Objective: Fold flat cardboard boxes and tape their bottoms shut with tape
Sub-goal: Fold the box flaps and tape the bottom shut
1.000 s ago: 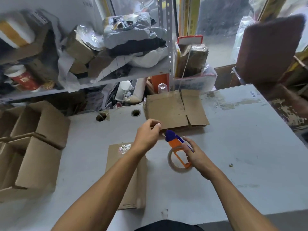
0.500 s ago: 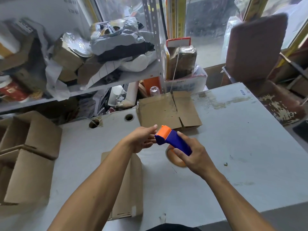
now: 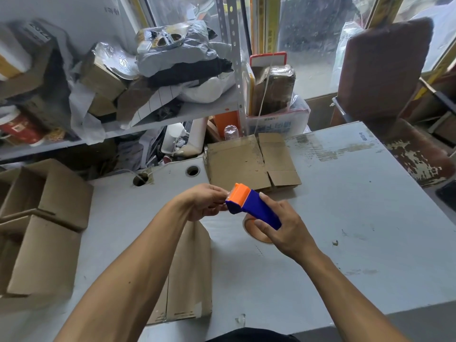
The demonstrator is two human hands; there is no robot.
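Pinching the tape end at the dispenser [image 3: 251, 206], the left hand [image 3: 204, 202] should pull straight while the right hand [image 3: 283, 228], its grip closed around the body, steadies it.

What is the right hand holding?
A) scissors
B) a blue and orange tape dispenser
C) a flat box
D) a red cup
B: the right hand grips the blue and orange tape dispenser, while the left hand pinches at its orange end.

Blue print on white box [image 3: 278, 124], table [image 3: 345, 193]: illegible.
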